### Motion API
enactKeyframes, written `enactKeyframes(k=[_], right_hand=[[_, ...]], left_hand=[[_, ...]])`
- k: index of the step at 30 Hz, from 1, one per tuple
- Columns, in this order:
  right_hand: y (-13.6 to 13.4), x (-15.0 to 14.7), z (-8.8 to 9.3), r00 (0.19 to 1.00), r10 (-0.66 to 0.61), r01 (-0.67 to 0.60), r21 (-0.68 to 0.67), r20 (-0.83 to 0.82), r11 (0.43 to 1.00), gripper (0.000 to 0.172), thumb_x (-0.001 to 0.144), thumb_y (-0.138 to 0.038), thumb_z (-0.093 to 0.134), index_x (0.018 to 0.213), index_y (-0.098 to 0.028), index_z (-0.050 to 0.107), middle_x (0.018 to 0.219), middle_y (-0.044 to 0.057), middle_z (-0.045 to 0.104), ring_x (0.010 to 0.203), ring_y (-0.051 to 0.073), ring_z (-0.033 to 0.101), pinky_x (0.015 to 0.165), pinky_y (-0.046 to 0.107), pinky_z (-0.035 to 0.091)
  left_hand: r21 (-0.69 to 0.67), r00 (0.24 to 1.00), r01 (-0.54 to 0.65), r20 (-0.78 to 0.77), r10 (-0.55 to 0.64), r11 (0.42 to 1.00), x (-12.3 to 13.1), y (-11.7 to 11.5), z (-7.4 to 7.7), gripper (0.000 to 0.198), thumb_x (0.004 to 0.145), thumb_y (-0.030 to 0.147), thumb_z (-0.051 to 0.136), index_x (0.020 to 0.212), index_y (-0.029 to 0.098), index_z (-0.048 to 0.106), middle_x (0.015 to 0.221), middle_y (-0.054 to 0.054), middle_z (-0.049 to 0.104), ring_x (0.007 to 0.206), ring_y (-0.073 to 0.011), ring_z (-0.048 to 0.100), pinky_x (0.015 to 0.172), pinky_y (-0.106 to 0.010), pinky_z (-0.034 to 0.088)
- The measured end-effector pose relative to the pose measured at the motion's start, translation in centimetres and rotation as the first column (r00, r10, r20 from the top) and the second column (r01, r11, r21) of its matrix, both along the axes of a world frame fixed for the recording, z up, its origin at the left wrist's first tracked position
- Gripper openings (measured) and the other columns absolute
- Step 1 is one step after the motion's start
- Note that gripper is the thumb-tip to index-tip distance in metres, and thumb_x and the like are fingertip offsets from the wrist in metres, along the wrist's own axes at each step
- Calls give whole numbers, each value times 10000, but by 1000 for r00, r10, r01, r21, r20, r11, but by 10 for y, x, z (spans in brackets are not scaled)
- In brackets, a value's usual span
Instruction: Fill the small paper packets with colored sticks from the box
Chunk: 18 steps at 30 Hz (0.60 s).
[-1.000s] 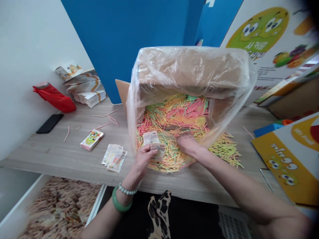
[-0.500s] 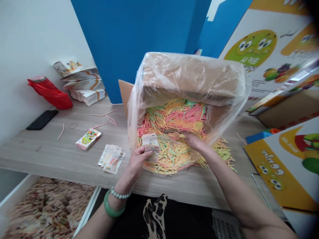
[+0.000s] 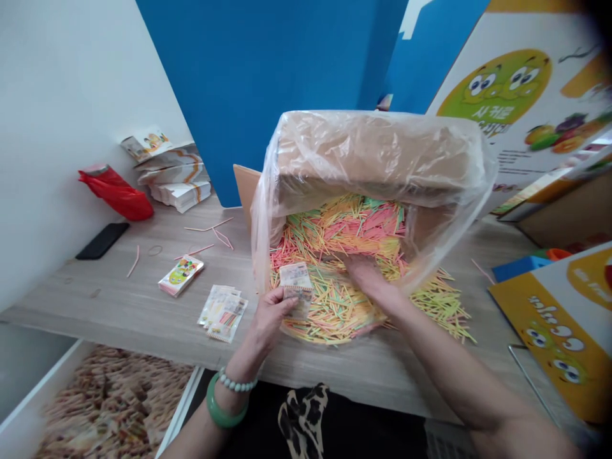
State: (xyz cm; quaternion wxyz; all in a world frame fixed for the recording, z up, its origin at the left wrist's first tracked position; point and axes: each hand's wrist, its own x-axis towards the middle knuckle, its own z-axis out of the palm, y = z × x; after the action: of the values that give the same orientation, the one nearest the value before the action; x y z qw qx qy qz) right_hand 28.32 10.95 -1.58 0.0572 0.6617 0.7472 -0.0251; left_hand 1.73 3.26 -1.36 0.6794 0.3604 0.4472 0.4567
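My left hand [image 3: 273,312] pinches a small clear printed packet [image 3: 295,275] between thumb and fingers, at the near left edge of the pile. A carton [image 3: 373,150] lies on its side, lined with a clear plastic bag [image 3: 265,210]. Thin pink, yellow, orange and green sticks [image 3: 335,303] spill from its mouth onto the table. Into this heap reaches my right hand [image 3: 366,274], its fingertips buried or blurred among the sticks. Left of my left hand lie several flat packets [image 3: 224,313] with coloured sticks inside.
A small printed box [image 3: 180,275], loose sticks [image 3: 222,237], a black phone-like slab [image 3: 102,241], a red bag [image 3: 117,191] and stacked folded cartons [image 3: 176,185] lie to the left. An open drawer [image 3: 115,408] holds many packets. Printed boxes [image 3: 549,338] stand at the right.
The view has shifted slightly, so things sit a little lower and further right. My right hand has moved a bit deeper left into the sticks. My left hand keeps the packet.
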Motion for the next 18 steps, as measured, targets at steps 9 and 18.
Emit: enactKeyframes(k=[9, 18], right_hand=[[-7, 8, 10, 775, -109, 198, 76, -622, 977, 257, 894, -314, 424, 950, -157, 619, 986, 119, 674, 911, 245, 623, 839, 359, 475], [-21, -55, -19, 8, -32, 55, -32, -999, 998, 269, 786, -450, 657, 902, -208, 645, 914, 25, 699, 905, 217, 620, 886, 364, 486]], left_hand=[[15, 1000, 5, 20, -5, 1000, -1, 11, -3, 238, 641, 313, 850, 761, 140, 738, 746, -31, 723, 676, -147, 612, 675, -271, 461], [293, 998, 48, -44, -37, 955, 27, 53, 27, 186, 708, 249, 767, 878, 175, 769, 1294, -106, 686, 1178, -270, 613, 970, -372, 472]])
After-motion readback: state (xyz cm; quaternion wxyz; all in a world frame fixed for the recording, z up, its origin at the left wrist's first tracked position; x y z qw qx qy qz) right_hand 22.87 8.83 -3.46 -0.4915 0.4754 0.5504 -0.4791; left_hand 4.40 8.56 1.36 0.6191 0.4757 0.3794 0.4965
